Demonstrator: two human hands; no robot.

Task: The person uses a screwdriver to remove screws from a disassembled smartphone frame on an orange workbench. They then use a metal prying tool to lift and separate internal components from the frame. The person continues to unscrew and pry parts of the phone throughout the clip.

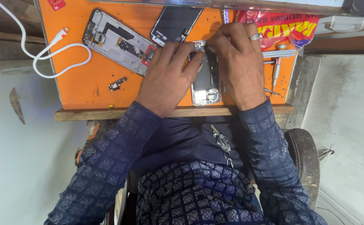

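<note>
An opened phone body (207,83) with its dark battery showing lies on the orange mat (86,87). My left hand (167,77) rests on its left side, fingers curled onto the upper edge. My right hand (240,62), a ring on one finger, covers the phone's top right; its fingertips meet the left hand's at the upper end. What the fingertips pinch is hidden. A second opened phone frame (115,41) lies to the left, and a detached dark screen (175,23) lies above the hands.
A white cable (48,50) loops off the mat's left edge. A small black part (117,84) lies loose on the mat. Metal tools (275,62) and a red packet (286,27) sit at the right. The wooden table edge (107,113) runs below the mat.
</note>
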